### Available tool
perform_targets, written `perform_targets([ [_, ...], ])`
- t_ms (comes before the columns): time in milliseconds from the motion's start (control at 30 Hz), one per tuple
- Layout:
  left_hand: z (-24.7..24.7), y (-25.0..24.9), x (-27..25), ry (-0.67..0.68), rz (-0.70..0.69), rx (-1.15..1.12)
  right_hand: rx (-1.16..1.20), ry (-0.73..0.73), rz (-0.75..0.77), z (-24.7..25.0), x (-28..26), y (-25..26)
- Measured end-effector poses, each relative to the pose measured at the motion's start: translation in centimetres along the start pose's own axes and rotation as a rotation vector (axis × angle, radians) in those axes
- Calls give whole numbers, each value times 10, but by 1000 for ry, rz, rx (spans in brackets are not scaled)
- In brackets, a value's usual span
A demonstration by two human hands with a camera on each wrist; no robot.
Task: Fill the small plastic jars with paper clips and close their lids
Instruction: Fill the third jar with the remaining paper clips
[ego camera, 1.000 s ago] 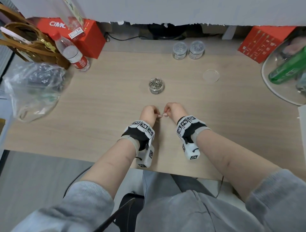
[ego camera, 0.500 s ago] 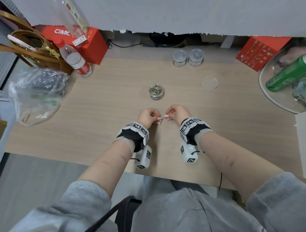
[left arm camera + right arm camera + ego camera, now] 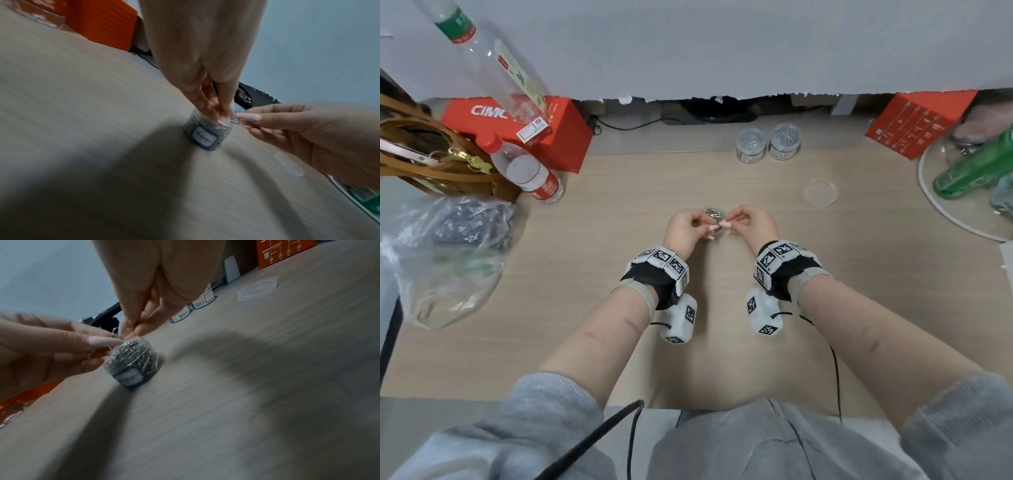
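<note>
A small clear jar (image 3: pixel 714 214) stands open on the table, full of silver paper clips; its blue label shows in both wrist views (image 3: pixel 203 138) (image 3: pixel 131 378). Both hands hover right over its mouth. My left hand (image 3: pixel 703 228) (image 3: pixel 223 116) and right hand (image 3: pixel 732 222) (image 3: pixel 128 332) pinch a single paper clip (image 3: pixel 114 333) between them, fingertips almost touching. The jar's loose clear lid (image 3: pixel 820 193) (image 3: pixel 257 288) lies flat to the right. Two more jars (image 3: pixel 751 144) (image 3: pixel 785 140) with lids on stand at the back.
A water bottle (image 3: pixel 527 171), a red box (image 3: pixel 544 130), a brown bag (image 3: pixel 431 161) and a crumpled plastic bag (image 3: pixel 448 253) crowd the left side. A glass tray (image 3: pixel 941 212) with a green bottle (image 3: pixel 976 168) sits at the right edge. Another red box (image 3: pixel 914 123) stands back right.
Both hands, still pinching the clip together, have moved forward from the bare table near me to just above the open jar.
</note>
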State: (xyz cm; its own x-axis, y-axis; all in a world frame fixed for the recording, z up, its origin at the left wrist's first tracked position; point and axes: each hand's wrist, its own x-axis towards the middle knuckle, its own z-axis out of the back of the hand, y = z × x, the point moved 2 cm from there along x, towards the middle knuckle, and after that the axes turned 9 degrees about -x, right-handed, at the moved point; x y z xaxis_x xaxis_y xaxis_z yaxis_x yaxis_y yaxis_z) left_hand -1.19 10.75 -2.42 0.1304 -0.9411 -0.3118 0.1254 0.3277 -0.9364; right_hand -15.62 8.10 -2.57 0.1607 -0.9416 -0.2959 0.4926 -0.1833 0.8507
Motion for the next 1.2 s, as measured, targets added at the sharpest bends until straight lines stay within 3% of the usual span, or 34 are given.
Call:
perform_targets([
  [367, 9, -8, 14, 63, -157, 224, -144, -31, -2, -6, 18, -11],
  [633, 27, 2, 11, -69, -210, 173, -132, -94, 23, 1, 14, -13],
  [867, 25, 23, 13, 121, -143, 393, -179, -183, -21, 8, 2, -6],
  [1000, 15, 28, 18, 180, -109, 566, -427, -297, -26, 37, 8, -15],
  [1100, 9, 32, 17, 130, -111, 560, -636, -424, -153, 64, 19, -32],
  [1200, 4, 36, 17, 65, -143, 495, -702, -451, -320, 86, 29, -45],
])
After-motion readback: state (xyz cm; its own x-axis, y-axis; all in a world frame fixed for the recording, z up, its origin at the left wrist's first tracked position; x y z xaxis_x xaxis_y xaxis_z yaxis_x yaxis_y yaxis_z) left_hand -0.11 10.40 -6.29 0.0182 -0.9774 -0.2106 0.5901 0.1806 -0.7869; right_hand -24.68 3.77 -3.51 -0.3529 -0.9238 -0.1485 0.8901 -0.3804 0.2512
